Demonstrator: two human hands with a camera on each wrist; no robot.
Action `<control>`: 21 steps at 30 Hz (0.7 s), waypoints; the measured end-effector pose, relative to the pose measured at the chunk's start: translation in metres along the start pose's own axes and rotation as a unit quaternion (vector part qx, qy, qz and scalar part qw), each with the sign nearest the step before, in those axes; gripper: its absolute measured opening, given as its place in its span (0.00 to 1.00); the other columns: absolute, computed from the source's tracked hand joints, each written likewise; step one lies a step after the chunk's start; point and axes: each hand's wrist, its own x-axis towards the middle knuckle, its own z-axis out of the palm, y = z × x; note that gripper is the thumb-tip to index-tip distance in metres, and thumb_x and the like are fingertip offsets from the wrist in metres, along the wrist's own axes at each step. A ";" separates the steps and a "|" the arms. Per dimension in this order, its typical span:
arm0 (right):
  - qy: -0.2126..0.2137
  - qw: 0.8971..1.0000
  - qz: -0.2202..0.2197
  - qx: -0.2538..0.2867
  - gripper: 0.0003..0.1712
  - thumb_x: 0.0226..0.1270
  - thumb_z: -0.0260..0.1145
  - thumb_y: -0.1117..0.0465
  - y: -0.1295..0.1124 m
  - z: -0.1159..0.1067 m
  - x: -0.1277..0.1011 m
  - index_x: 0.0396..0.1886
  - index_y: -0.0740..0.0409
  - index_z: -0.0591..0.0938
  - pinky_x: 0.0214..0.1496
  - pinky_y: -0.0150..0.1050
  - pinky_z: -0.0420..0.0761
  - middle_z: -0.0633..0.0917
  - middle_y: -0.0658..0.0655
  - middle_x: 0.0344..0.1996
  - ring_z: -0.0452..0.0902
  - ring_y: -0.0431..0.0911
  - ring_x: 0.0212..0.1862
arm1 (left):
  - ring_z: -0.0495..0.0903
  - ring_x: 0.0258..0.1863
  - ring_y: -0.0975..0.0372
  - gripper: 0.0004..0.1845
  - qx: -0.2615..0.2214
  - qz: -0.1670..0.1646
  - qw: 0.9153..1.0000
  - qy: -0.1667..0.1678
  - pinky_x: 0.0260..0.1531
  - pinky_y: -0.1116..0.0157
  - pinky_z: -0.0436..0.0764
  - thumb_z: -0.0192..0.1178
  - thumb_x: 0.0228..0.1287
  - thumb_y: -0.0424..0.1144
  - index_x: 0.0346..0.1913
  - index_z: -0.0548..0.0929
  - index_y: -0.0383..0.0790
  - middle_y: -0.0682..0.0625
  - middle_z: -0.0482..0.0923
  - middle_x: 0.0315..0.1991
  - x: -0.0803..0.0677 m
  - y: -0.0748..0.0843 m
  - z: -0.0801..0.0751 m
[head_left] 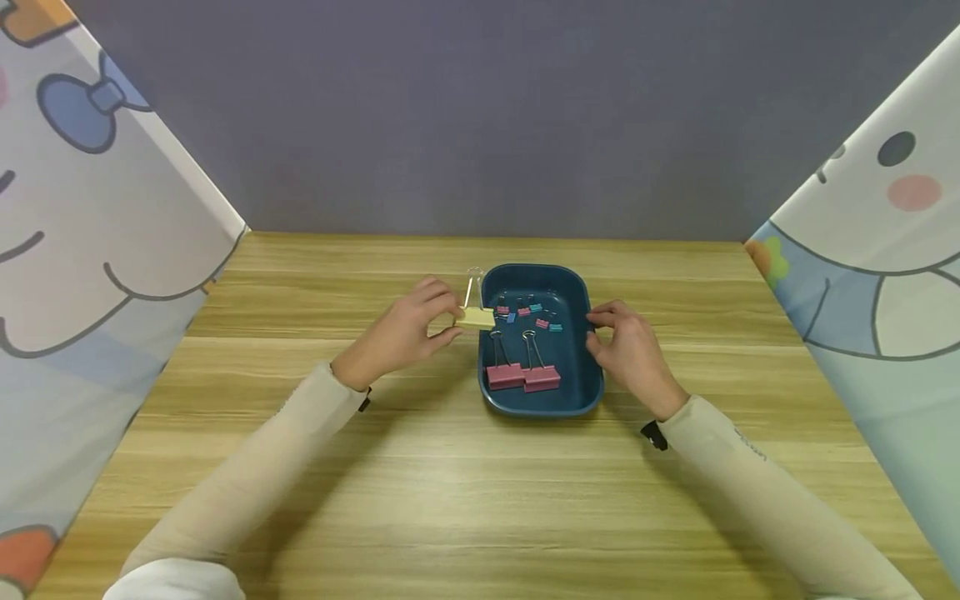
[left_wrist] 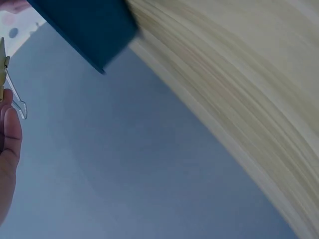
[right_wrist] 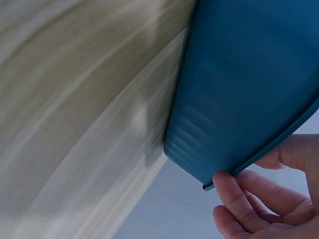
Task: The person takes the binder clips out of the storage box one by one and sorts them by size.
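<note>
A large yellow binder clip (head_left: 476, 317) is pinched in my left hand (head_left: 412, 327), over the left rim of a dark blue tray (head_left: 573, 358). Its wire handle points away from me. In the left wrist view, part of the clip (left_wrist: 2, 64) shows at the left edge, by the fingertips. My right hand (head_left: 632, 346) holds the tray's right rim between thumb and fingers, as the right wrist view shows with the hand (right_wrist: 269, 199) at the rim. Inside the tray lie two large pink binder clips (head_left: 506, 377) and several small pink and blue ones (head_left: 555, 327).
The tray stands on a wood-grain table (head_left: 450, 500). A grey panel (head_left: 495, 125) rises behind the table's far edge. Cartoon-printed panels flank it at the left (head_left: 150, 217) and right (head_left: 885, 233).
</note>
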 end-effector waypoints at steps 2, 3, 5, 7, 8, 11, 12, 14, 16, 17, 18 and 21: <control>0.002 1.000 -0.001 0.000 0.15 0.56 0.66 0.71 0.000 0.000 0.000 0.43 0.74 0.82 0.38 0.49 0.77 0.79 0.63 0.44 0.77 0.58 0.44 | 0.72 0.43 0.56 0.12 0.005 -0.005 1.000 0.001 0.45 0.62 0.74 0.71 0.48 0.26 0.33 0.79 0.36 0.47 0.77 0.39 -0.006 -0.008 -0.003; 0.002 1.000 -0.002 -0.001 0.15 0.56 0.66 0.71 0.000 0.000 0.000 0.43 0.74 0.82 0.38 0.49 0.77 0.79 0.63 0.44 0.77 0.58 0.44 | 0.72 0.43 0.55 0.12 0.008 -0.007 1.000 0.002 0.47 0.60 0.74 0.71 0.47 0.26 0.33 0.79 0.36 0.46 0.77 0.39 -0.008 -0.012 -0.004; 0.003 1.000 -0.002 -0.002 0.14 0.56 0.66 0.71 0.001 0.000 0.001 0.43 0.74 0.82 0.40 0.50 0.77 0.79 0.63 0.44 0.77 0.58 0.44 | 0.73 0.43 0.54 0.13 0.014 -0.012 1.000 0.005 0.51 0.58 0.72 0.72 0.46 0.24 0.33 0.79 0.35 0.45 0.77 0.39 -0.015 -0.022 -0.007; 0.001 1.000 0.000 -0.002 0.14 0.56 0.66 0.71 0.001 0.000 0.001 0.43 0.74 0.82 0.40 0.50 0.77 0.79 0.63 0.44 0.77 0.58 0.44 | 0.73 0.43 0.53 0.13 0.021 -0.019 1.000 0.006 0.56 0.54 0.69 0.72 0.45 0.23 0.32 0.79 0.35 0.44 0.78 0.39 -0.020 -0.030 -0.009; 0.001 1.000 0.000 -0.002 0.14 0.57 0.66 0.71 0.001 0.000 0.001 0.43 0.74 0.82 0.40 0.49 0.77 0.79 0.63 0.44 0.77 0.57 0.44 | 0.73 0.43 0.53 0.13 0.023 -0.023 0.999 0.005 0.57 0.53 0.68 0.72 0.45 0.23 0.32 0.78 0.35 0.43 0.78 0.39 -0.023 -0.034 -0.010; -0.003 1.000 0.003 -0.001 0.15 0.57 0.65 0.70 0.002 0.000 0.001 0.44 0.74 0.82 0.36 0.47 0.77 0.79 0.63 0.45 0.77 0.57 0.43 | 0.74 0.42 0.53 0.14 0.028 -0.035 0.999 -0.002 0.57 0.53 0.68 0.72 0.44 0.23 0.32 0.78 0.34 0.43 0.78 0.38 -0.030 -0.044 -0.012; -0.005 1.000 0.003 0.000 0.15 0.58 0.65 0.70 0.002 0.000 0.000 0.44 0.73 0.82 0.35 0.46 0.77 0.79 0.63 0.45 0.77 0.57 0.43 | 0.74 0.42 0.53 0.14 0.029 -0.039 0.999 -0.007 0.56 0.54 0.69 0.72 0.44 0.23 0.32 0.78 0.35 0.44 0.78 0.38 -0.031 -0.047 -0.012; -0.007 1.000 0.003 0.001 0.15 0.58 0.65 0.70 0.002 -0.001 0.000 0.45 0.73 0.82 0.32 0.44 0.76 0.79 0.63 0.45 0.78 0.56 0.42 | 0.74 0.41 0.53 0.13 0.029 -0.048 0.998 -0.017 0.52 0.55 0.72 0.71 0.45 0.23 0.32 0.78 0.35 0.45 0.79 0.37 -0.034 -0.051 -0.012; -0.008 1.000 0.002 0.002 0.15 0.58 0.65 0.70 0.002 -0.001 0.000 0.45 0.74 0.82 0.28 0.43 0.74 0.79 0.62 0.45 0.78 0.55 0.40 | 0.74 0.41 0.53 0.13 0.031 -0.056 0.997 -0.032 0.49 0.55 0.73 0.71 0.46 0.24 0.32 0.78 0.36 0.45 0.79 0.37 -0.035 -0.056 -0.011; -0.008 1.000 0.001 0.002 0.15 0.58 0.65 0.70 0.002 -0.001 -0.001 0.45 0.73 0.82 0.27 0.42 0.74 0.79 0.62 0.45 0.78 0.55 0.39 | 0.74 0.41 0.53 0.13 0.033 -0.061 0.997 -0.039 0.48 0.56 0.74 0.71 0.46 0.24 0.33 0.78 0.36 0.46 0.79 0.37 -0.035 -0.058 -0.009; -0.008 1.000 0.001 0.001 0.15 0.58 0.65 0.70 0.002 -0.001 -0.001 0.45 0.73 0.82 0.26 0.42 0.73 0.78 0.62 0.45 0.78 0.55 0.39 | 0.74 0.42 0.54 0.12 0.034 -0.066 0.996 -0.046 0.48 0.56 0.74 0.71 0.47 0.25 0.33 0.78 0.36 0.46 0.79 0.37 -0.035 -0.061 -0.008; -0.006 1.000 -0.003 -0.001 0.15 0.58 0.65 0.71 0.002 0.000 -0.001 0.45 0.73 0.82 0.25 0.41 0.73 0.78 0.62 0.45 0.78 0.54 0.37 | 0.74 0.42 0.55 0.12 0.037 -0.077 0.994 -0.064 0.49 0.57 0.74 0.71 0.48 0.26 0.33 0.78 0.37 0.47 0.80 0.37 -0.035 -0.071 -0.002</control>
